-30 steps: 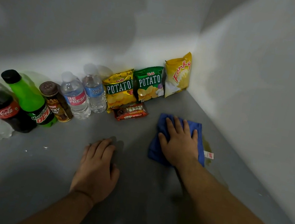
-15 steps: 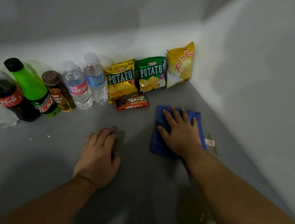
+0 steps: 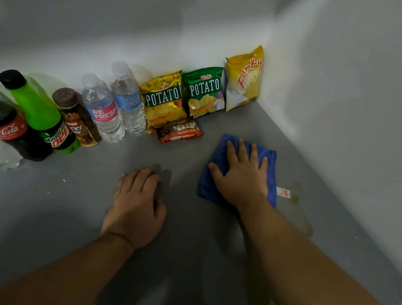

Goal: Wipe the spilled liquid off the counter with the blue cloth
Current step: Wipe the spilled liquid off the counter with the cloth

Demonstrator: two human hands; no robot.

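— Since a second ago, what shifted?

— Hardly anything: the right hand (image 3: 242, 178) stays spread flat on the blue cloth (image 3: 223, 153), fingers splayed, pressing it to the grey counter (image 3: 52, 207). It grips nothing, only weighs the cloth down.

— And the spill?

— A yellowish spilled liquid (image 3: 298, 216) lies just right of that hand, beside the cloth's white tag (image 3: 283, 192), and trails back under the forearm.

— The other hand?

— The left hand (image 3: 136, 208) rests palm-down on the counter, fingers loosely together, holding nothing, well left of the cloth. Beyond the right fingertips a chocolate bar (image 3: 180, 131) and chip bags (image 3: 204, 91) line the wall — bottles (image 3: 100, 109) farther left.
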